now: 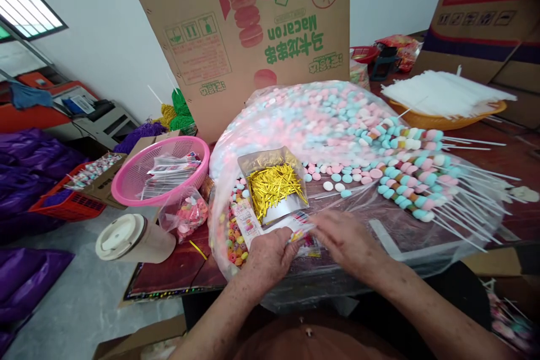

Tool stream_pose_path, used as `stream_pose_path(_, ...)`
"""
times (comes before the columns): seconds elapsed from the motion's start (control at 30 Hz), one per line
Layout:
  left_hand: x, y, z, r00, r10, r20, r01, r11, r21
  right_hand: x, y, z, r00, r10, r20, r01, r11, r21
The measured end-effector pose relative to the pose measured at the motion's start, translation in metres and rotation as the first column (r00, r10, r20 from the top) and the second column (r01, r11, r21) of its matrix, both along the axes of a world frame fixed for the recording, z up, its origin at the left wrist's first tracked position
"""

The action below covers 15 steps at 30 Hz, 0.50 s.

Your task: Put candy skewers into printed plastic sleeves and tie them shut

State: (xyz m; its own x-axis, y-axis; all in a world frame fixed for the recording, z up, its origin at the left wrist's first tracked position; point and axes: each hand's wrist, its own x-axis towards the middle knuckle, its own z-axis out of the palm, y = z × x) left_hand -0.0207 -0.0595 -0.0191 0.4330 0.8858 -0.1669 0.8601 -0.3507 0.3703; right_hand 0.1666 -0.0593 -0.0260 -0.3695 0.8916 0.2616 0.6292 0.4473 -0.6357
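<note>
Lying crosswise between both hands: one printed packet [302, 236]. Left hand [270, 259] fingers pinched shut on its left end; right hand [343, 242] fingers closed on its right.

Operator body, head-cam view.

1. L hand [270, 256], R hand [346, 241]: bare, no covering; fingers [323, 226] likewise bare.
2. Forearms [422, 306]: both uncovered over full visible length, wrist to lower frame edge. Cannot tell where the sleeves begin.
3. Torso: garment [291, 346], rust-brown, plain fabric, seen at bottom centre btwn the forearms.
4. Fastener [310, 333]: one small round item, approx. button type, on garment centre line; detail too small to tell.
5. Dark area next to R forearm: cannot tell if clothing.
</note>
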Motion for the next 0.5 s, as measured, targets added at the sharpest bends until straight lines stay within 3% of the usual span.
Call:
stream_pose_path(0.07,0.001,-0.002,0.000,0.983,0.086,0.163,-0.081,0.996,-0.039,-0.004,0.000,-0.002,0.952,-0.119,-0.281,0.057,0.974,-0.219)
stream_pose_path(0.13,0.001,-0.003,0.000,0.974,0.083,0.212,-0.068,0.995,-0.078,-0.011,-0.002,-0.007,0.886,-0.167,-0.433,-0.063,0.881,-0.469)
stream_pose_path(0.2,-0.001,-0.004,0.001,0.977,0.041,0.210,-0.012,0.991,-0.134,-0.021,-0.006,-0.014,0.854,-0.178,-0.489,-0.191,0.767,-0.613)
stream_pose_path(0.27,-0.004,-0.002,0.003,0.959,-0.017,0.282,0.083,0.971,-0.224,-0.029,-0.008,-0.018,0.838,-0.215,-0.501,-0.212,0.718,-0.662)
stream_pose_path(0.37,-0.011,0.004,0.009,0.880,-0.090,0.466,0.276,0.897,-0.347,-0.035,-0.009,-0.017,0.805,-0.276,-0.525,-0.172,0.739,-0.651)
stream_pose_path(0.5,-0.015,0.010,0.016,0.825,0.034,0.564,0.336,0.772,-0.539,-0.036,-0.006,-0.009,0.703,-0.350,-0.619,-0.182,0.752,-0.633)
